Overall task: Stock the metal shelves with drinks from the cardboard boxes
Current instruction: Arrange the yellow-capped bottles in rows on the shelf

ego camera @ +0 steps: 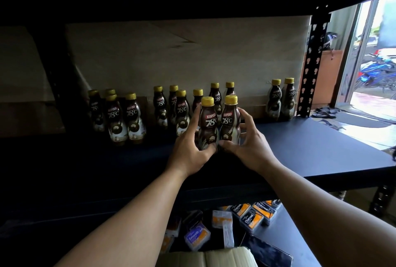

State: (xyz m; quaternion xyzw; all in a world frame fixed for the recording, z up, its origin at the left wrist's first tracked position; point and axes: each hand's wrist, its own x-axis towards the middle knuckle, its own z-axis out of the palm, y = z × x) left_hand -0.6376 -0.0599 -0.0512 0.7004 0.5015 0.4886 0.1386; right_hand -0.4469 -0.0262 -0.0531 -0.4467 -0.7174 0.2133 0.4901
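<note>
On the shelf [300, 142] about a dozen bottles [159, 106] already stand along its back, the box [205, 258] lies below it, and the left hand [188, 146] and right hand [250, 144] each grip one bottle of the front pair [207, 121] standing on it.

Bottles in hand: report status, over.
Left hand grips the left bottle, right hand grips the right bottle. Both upright, side by side, over the shelf. Row of bottles close behind.

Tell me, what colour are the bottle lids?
Yellow lids on the bottles, shown in the head view.
</note>
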